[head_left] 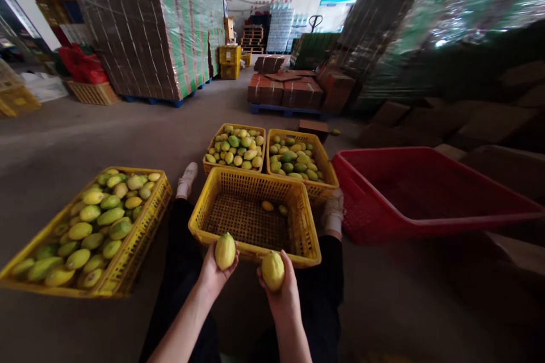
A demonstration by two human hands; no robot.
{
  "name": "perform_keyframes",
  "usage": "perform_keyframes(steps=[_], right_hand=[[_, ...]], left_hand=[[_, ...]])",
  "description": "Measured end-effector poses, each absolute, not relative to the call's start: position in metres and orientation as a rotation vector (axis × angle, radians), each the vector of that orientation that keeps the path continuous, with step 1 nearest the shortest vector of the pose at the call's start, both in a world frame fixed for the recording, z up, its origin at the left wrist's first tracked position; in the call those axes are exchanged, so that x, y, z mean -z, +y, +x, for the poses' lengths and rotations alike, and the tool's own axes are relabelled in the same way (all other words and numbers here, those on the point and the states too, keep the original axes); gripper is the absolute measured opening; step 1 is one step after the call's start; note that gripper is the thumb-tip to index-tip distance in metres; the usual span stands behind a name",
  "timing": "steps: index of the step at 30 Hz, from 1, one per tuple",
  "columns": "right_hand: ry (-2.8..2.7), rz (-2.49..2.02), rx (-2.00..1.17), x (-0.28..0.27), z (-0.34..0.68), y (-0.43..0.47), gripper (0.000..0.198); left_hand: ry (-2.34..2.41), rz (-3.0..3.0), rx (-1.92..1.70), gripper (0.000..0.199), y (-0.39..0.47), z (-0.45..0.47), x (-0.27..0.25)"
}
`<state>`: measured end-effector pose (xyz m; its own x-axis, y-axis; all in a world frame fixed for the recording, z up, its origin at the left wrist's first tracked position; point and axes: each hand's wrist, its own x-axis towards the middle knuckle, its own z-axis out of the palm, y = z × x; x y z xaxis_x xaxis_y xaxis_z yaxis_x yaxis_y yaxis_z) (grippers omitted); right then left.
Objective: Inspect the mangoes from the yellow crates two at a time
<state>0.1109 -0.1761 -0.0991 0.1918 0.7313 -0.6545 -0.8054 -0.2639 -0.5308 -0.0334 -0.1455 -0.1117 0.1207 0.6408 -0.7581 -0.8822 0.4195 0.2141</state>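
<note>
Two hands (pixel 212 278) (pixel 283 295), half curled, each cupping one yellow fruit (pixel 225 250) (pixel 273 270)

I can see 2 yellow fruits held up, 1 per hand, well short of touching. The left fruit (pixel 225 250) — a plump oval — stands nearly upright in the left hand (pixel 215 275), narrow end up. The right fruit (pixel 273 270) looks rounder, cradled in the right hand (pixel 281 296) — both by the yellow crate's near wall (pixel 251 249).

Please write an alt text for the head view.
The left hand and right hand each hold a yellow fruit before a yellow crate with two fruits inside. Fuller crates stand beyond it and at left; a red bin is at right.
</note>
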Motion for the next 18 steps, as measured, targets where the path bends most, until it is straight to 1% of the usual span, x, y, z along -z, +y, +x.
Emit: perform_keyframes(steps=[3,9,14,18], right_hand=[[0.057,-1.104,-1.465,0.100,0.103,-0.172,0.042],[-0.014,-1.028,-1.546,0.108,0.090,-0.164,0.042],[-0.018,-1.041,-1.572,0.102,0.079,-0.162,0.043],[-0.101,-1.007,-1.583,0.094,0.072,-0.161,0.039]], left_hand=[[0.929,-0.362,-1.176,0.032,-0.141,-0.036,0.103],[0.896,-0.345,-1.157,0.042,-0.132,-0.045,0.099],[0.877,-0.347,-1.248,0.034,-0.136,-0.046,0.088],[0.888,-0.289,-1.213,0.036,-0.138,-0.048,0.089]])
